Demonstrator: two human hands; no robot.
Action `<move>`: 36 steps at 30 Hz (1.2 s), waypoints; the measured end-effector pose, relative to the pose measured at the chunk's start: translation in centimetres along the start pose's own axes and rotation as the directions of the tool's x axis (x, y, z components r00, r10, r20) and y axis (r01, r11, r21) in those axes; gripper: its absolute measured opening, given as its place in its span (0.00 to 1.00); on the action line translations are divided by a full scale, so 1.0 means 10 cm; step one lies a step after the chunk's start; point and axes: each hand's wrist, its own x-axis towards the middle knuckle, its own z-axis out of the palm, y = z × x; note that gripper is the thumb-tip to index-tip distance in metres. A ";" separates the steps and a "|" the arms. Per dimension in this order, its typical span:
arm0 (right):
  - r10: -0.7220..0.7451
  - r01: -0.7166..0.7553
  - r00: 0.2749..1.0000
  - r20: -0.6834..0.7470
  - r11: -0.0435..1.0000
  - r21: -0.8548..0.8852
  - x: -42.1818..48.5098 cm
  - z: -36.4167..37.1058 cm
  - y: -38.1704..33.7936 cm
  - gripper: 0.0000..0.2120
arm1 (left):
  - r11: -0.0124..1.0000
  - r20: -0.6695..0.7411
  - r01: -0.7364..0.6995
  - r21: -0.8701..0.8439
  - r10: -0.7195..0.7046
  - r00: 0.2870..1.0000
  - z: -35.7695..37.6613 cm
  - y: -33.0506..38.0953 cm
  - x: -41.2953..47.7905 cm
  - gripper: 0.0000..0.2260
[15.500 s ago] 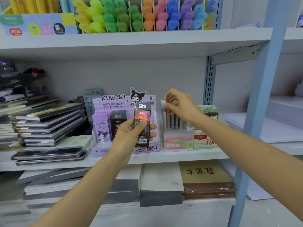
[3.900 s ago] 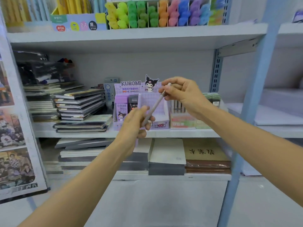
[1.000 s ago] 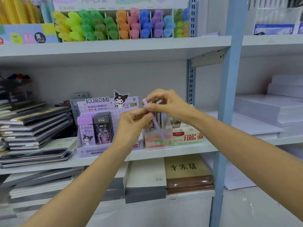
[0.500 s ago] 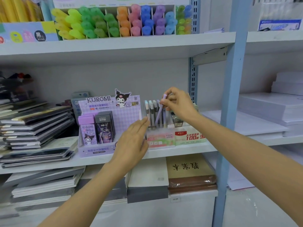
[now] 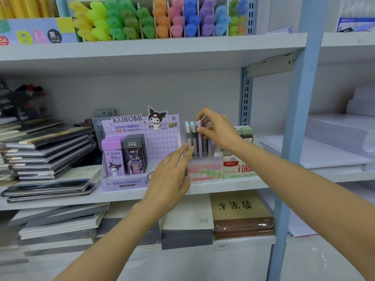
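A clear pen display box [image 5: 205,171] marked FRUIT SODA stands on the middle shelf with several pens upright in it. My right hand [image 5: 218,128] pinches the top of a lilac pen [image 5: 199,138] that stands upright in the box among the others. My left hand [image 5: 172,175] is held with straight fingers; its fingertips touch the box's left front corner. It holds nothing.
A purple KUROMI display box [image 5: 140,126] with lead-refill packs stands left of the pen box. A green-and-white box [image 5: 239,169] sits to its right. Stacked notebooks [image 5: 48,151] fill the left; paper reams [image 5: 334,142] lie right of the blue upright [image 5: 294,138]. Coloured highlighters [image 5: 158,19] line the shelf above.
The lilac pen, held by both hands a second ago, now stands upright in the display box. My left hand let go of it and moved to the box's left corner.
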 end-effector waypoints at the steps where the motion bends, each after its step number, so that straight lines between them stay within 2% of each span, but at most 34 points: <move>1: -0.007 0.007 1.000 -0.023 0.999 -0.036 0.01 0.01 0.00 0.08 | 1.000 0.000 0.000 0.000 0.000 1.000 0.00 0.00 0.00 0.30; 5: -0.025 0.014 0.999 -0.043 0.974 -0.227 0.05 0.01 0.02 0.09 | 1.000 -0.007 0.001 0.000 -0.001 1.000 0.02 -0.01 0.01 0.30; 8: -0.015 0.009 1.000 -0.021 0.963 -0.269 0.02 0.00 0.00 0.13 | 1.000 -0.013 0.005 -0.016 -0.005 1.000 0.03 -0.01 0.00 0.30; 11: -0.078 0.054 0.991 -0.113 0.978 -0.201 -0.13 -0.03 -0.08 0.13 | 0.999 -0.023 0.003 -0.039 -0.004 1.000 0.02 0.00 -0.03 0.31; 14: -0.235 0.230 0.957 -0.173 0.972 -0.049 -0.47 0.02 -0.26 0.06 | 0.996 -0.090 0.030 -0.082 -0.037 0.995 0.03 0.04 -0.17 0.30; 17: -0.294 0.300 0.954 -0.063 0.946 0.124 -0.94 0.26 -0.38 0.05 | 0.996 -0.208 0.046 -0.082 -0.062 0.976 0.16 0.06 -0.48 0.25; 20: -0.223 0.190 0.962 0.158 0.961 0.199 -1.45 0.70 -0.28 0.05 | 0.989 -0.233 0.113 -0.092 -0.132 0.963 0.48 0.06 -0.96 0.18; 23: -0.064 -0.027 0.915 0.398 0.975 0.219 -1.96 1.27 -0.02 0.06 | 0.962 -0.097 0.228 -0.149 -0.243 0.965 0.90 0.03 -1.60 0.14; 25: 0.036 -0.179 0.825 0.565 0.963 0.200 -2.32 1.68 0.22 0.07 | 0.934 0.049 0.316 -0.169 -0.312 0.949 1.20 0.00 -2.09 0.15; 27: 0.113 -0.294 0.705 0.700 0.945 0.144 -2.68 2.05 0.47 0.07 | 0.895 0.216 0.414 -0.168 -0.376 0.901 1.48 0.00 -2.60 0.15; 30: 0.181 -0.310 0.530 0.828 0.951 -0.009 -3.27 2.53 0.85 0.07 | 0.846 0.470 0.518 -0.125 -0.410 0.782 1.84 0.02 -3.25 0.15; 33: 0.284 -0.302 0.378 0.881 0.938 -0.172 -3.86 2.82 1.15 0.11 | 0.840 0.683 0.542 0.011 -0.402 0.609 2.13 0.03 -3.74 0.22; 34: 0.325 -0.301 0.357 0.876 0.928 -0.221 -4.03 2.87 1.24 0.14 | 0.842 0.724 0.538 0.044 -0.397 0.563 2.21 0.03 -3.86 0.24; 36: 0.421 -0.326 0.364 0.831 0.893 -0.310 -4.27 2.93 1.39 0.22 | 0.850 0.778 0.521 0.082 -0.381 0.499 2.33 0.03 -4.05 0.27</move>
